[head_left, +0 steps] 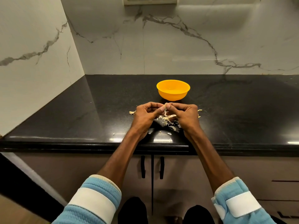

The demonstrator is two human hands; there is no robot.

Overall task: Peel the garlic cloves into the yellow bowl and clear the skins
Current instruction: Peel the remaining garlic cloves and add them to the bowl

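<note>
The left hand and right hand curl their fingers to pinch what seems a garlic clove above the skins on the tabletop, just before the yellow bowl, so peelings fall together and the drop is short.

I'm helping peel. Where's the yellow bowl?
Head view, centre: the round yellow plastic bowl sits on the black countertop, beyond the left hand and right hand.

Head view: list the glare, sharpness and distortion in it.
Head view: glare streaks run along the front edge of the black counter; the yellow bowl is sharp and evenly lit; the pale skins stand out but are too small to count; the wide lens enlarges the blue sleeves at the bottom.
</note>
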